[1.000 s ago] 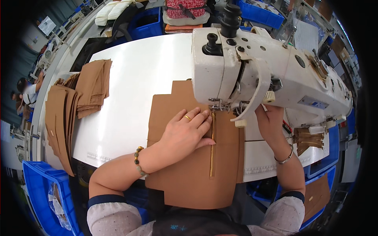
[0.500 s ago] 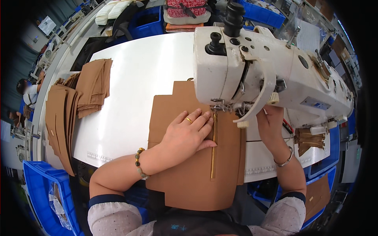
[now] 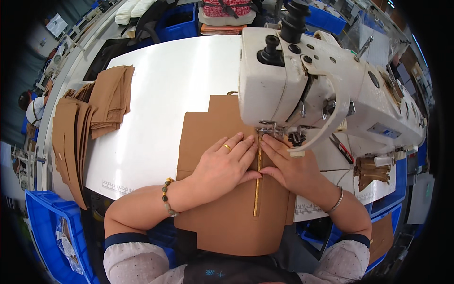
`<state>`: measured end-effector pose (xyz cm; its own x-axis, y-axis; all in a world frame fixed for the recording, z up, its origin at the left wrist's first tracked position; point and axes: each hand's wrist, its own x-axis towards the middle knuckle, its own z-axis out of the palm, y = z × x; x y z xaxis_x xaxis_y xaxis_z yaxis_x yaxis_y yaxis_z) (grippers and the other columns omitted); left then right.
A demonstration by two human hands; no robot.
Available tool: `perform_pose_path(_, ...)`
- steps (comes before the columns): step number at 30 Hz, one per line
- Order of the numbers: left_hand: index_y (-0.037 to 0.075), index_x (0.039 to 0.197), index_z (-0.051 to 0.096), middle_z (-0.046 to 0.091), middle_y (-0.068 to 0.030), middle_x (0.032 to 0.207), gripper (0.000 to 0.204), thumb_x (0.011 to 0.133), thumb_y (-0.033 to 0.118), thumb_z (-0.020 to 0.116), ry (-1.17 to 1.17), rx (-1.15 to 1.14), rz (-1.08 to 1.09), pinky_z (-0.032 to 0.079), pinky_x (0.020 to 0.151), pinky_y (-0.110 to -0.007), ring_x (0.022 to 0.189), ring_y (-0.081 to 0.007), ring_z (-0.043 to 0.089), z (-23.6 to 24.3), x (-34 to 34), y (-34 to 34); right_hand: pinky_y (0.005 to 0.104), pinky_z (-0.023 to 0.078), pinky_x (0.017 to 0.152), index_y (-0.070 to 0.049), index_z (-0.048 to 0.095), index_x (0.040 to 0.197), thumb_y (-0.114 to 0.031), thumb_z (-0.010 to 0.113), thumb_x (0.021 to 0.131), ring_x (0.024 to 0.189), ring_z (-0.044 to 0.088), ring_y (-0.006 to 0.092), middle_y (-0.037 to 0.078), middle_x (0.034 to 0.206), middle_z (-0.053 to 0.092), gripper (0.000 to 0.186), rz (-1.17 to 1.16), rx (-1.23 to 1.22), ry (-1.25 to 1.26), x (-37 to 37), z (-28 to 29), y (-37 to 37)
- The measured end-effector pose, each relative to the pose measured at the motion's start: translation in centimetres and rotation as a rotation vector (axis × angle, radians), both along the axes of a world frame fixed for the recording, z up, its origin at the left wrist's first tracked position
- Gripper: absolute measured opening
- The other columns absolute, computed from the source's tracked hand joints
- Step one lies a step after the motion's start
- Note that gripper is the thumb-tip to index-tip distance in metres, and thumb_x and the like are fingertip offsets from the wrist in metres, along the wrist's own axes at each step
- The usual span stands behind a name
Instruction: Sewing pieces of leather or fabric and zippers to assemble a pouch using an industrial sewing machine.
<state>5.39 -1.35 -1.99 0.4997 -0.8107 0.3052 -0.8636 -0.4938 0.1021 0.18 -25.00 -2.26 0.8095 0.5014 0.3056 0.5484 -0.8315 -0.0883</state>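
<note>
A large brown fabric panel [image 3: 231, 222] with notched corners lies under the head of a white sewing machine [image 3: 267, 80]. Down the panel runs a gold-toothed zipper [image 3: 257, 199], its far end at the presser foot [image 3: 268, 131]. Flat on the panel, just left of the zipper, rests my left hand [image 3: 224, 163], fingers outstretched. My right hand [image 3: 293, 165] lies on the panel to the zipper's right, fingers extended toward the presser foot. Both thumbs touch down beside the zipper, almost meeting across it.
Stacks of brown cut pieces [image 3: 109, 102] sit at the table's left. Red-handled snips [image 3: 343, 147] and small brown pieces [image 3: 371, 171] lie right of the machine. A blue bin [image 3: 56, 203] stands at lower left. Another person [image 3: 35, 109] is at far left.
My right hand has come from beside the machine head down onto the panel, right of the zipper. My left hand stays in place. The snips show more fully.
</note>
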Motion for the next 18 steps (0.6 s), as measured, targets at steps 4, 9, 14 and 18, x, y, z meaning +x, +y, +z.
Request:
perform_pose_path(4,-0.003,0.129,0.064,0.065,-0.0167,0.136,0.065,0.09,0.049,0.069,0.018,-0.036,-0.008,0.051,0.106,-0.042,0.128,-0.0319,0.061,0.13,-0.04,-0.1,0.0494,0.045,0.107,-0.003,0.067,0.128,-0.039,0.079,0.08,0.112,0.061,0.0336,0.014,0.126,0.067,0.061,0.066,0.144,-0.026,0.34,-0.17,-0.15)
perform_pose_path(9,-0.002,0.125,0.062,0.063,-0.0142,0.134,0.068,0.08,0.045,0.078,0.047,-0.074,-0.017,0.054,0.099,-0.037,0.125,-0.0328,0.061,0.43,-0.01,-0.19,0.0495,0.044,0.108,-0.001,0.066,0.129,-0.036,0.08,0.079,0.113,0.06,0.0332,0.014,0.126,0.067,0.062,0.073,0.161,-0.015,0.34,0.06,-0.34)
perform_pose_path(14,-0.001,0.131,0.061,0.061,-0.0142,0.138,0.072,0.08,0.046,0.078,0.087,-0.073,-0.025,0.052,0.102,-0.039,0.129,-0.0331,0.059,0.49,-0.08,-0.14,0.0488,0.045,0.107,-0.001,0.066,0.124,-0.034,0.082,0.077,0.112,0.06,0.0329,0.013,0.121,0.067,0.06,0.104,0.196,-0.024,0.5,0.29,-0.37)
perform_pose_path(18,0.001,0.139,0.058,0.059,-0.013,0.142,0.077,0.08,0.047,0.077,0.091,-0.026,-0.027,0.05,0.106,-0.041,0.134,-0.0333,0.056,0.47,-0.17,-0.1,0.0487,0.045,0.107,0.0,0.065,0.125,-0.033,0.083,0.076,0.113,0.059,0.0332,0.014,0.119,0.066,0.061,0.107,0.198,-0.014,0.56,0.31,-0.34)
